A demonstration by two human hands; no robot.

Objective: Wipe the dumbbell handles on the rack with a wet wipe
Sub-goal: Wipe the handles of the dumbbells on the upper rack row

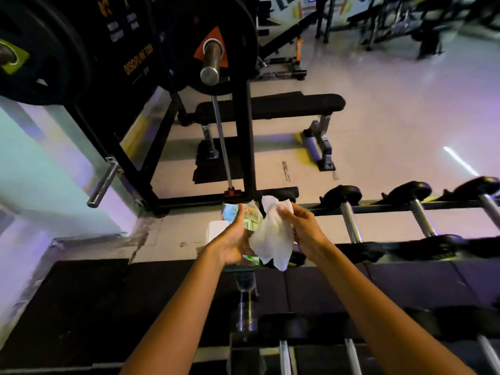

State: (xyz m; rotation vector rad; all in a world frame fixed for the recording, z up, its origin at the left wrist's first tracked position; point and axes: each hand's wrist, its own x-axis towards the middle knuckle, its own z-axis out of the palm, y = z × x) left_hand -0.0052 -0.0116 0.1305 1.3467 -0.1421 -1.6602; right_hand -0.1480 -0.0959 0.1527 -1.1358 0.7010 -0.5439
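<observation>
White, limp and light, the wet wipe [273, 239] hangs between both hands at the left end of the rack [378, 206] — right hand [300, 226] pinching its top, left hand [234, 239] gripping the packet [251, 220] — and, judged soft and slippery, is best bunched in the palm around each steel handle [350, 226].

The dumbbell handles [350, 222] on the rack [378, 207] lie well apart, leaving open gaps between them; a black upright post [247, 136] stands just left.

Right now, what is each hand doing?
Left hand: holds the wipes pack.
Right hand: grips the white wipe.
</observation>
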